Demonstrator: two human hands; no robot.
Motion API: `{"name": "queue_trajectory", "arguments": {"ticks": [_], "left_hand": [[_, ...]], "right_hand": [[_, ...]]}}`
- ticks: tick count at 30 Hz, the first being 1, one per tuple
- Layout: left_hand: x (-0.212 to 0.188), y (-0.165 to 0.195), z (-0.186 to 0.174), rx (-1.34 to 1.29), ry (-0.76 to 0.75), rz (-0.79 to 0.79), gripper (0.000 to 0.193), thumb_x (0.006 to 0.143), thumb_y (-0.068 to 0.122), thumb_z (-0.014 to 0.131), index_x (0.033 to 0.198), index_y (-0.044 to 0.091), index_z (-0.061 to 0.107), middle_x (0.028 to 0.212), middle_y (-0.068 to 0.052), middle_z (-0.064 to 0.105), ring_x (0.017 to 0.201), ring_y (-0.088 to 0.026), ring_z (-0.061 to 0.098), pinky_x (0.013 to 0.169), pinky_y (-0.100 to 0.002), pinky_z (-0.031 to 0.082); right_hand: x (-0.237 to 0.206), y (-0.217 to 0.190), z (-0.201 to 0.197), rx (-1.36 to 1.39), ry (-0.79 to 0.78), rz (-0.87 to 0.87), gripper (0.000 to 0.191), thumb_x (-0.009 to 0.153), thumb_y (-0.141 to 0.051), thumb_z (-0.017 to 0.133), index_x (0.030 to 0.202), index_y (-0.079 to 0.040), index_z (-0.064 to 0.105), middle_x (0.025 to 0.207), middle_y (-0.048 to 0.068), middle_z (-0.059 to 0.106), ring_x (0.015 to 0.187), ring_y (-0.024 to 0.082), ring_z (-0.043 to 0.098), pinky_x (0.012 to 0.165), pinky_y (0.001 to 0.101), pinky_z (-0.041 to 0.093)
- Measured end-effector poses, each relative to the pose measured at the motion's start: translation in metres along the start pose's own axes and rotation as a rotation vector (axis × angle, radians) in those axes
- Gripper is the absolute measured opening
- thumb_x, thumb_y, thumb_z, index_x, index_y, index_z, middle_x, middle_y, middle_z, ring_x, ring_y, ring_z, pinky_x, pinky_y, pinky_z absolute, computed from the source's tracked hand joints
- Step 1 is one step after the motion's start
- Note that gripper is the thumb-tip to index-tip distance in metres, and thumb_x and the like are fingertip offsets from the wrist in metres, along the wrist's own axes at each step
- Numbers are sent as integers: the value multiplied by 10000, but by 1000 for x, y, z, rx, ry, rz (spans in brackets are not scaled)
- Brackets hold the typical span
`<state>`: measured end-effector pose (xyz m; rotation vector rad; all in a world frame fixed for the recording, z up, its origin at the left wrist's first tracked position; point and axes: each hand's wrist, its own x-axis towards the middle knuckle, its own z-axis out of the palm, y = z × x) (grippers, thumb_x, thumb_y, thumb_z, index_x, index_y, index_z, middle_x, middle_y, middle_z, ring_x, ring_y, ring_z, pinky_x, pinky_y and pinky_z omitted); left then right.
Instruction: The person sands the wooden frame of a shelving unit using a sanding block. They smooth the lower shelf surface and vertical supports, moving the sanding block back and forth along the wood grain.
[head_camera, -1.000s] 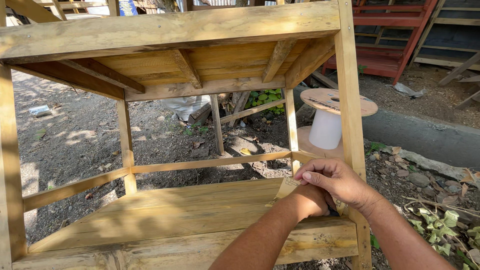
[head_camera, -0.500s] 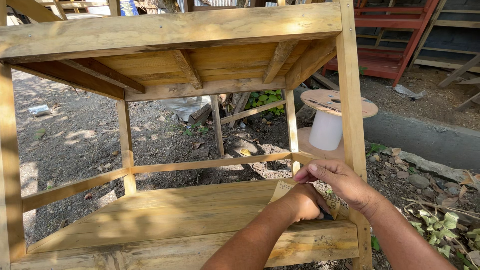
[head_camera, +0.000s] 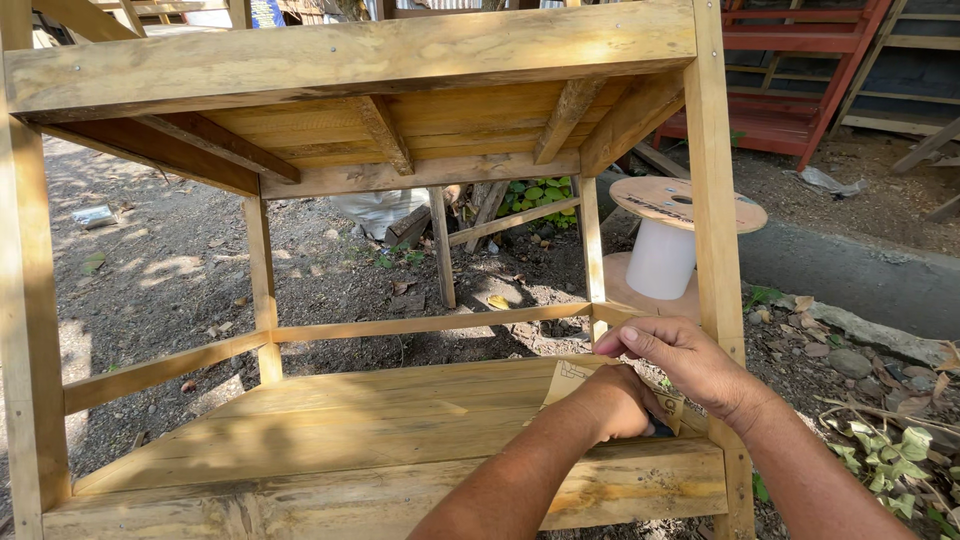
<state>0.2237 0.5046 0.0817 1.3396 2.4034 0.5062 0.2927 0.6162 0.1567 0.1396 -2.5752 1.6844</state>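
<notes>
A tall wooden frame table (head_camera: 360, 55) of pale planks stands on bare earth, with a lower plank shelf (head_camera: 330, 430). My left hand (head_camera: 615, 400) is closed on a tan sheet of sandpaper (head_camera: 568, 380) and presses it on the shelf near the right front leg (head_camera: 715, 250). Just above it, my right hand (head_camera: 685, 365) has its fingers curled, pinching the sheet's upper edge beside that leg. Most of the sheet is hidden under both hands.
A wooden cable spool (head_camera: 675, 240) with a white core stands behind the frame on the right. Red metal racks (head_camera: 800, 70) rise at the back right. Dry leaves, stones and green weeds (head_camera: 895, 450) lie on the ground to the right.
Both hands have slipped a little lower and rightward along the shelf with the sandpaper. The frame stays still.
</notes>
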Motion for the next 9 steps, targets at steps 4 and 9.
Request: {"name": "queue_trajectory", "arguments": {"ticks": [4, 9], "left_hand": [[-10, 10, 8, -42, 212, -129, 240, 884, 145, 690, 1069, 226, 819, 1232, -57, 763, 1158, -261, 698, 986, -381, 552], [-4, 7, 8, 3, 198, -114, 281, 860, 172, 685, 1064, 305, 825, 1209, -44, 741, 1146, -269, 680, 980, -382, 545]], "right_hand": [[1, -3, 1, 32, 40, -12, 545, 1022, -436, 421, 1200, -53, 764, 1194, 107, 787, 1173, 203, 689, 1098, 367, 489], [-2, -5, 2, -21, 87, -99, 604, 1041, -465, 312, 1309, -69, 683, 1304, 80, 748, 1221, 197, 667, 1080, 379, 475]]}}
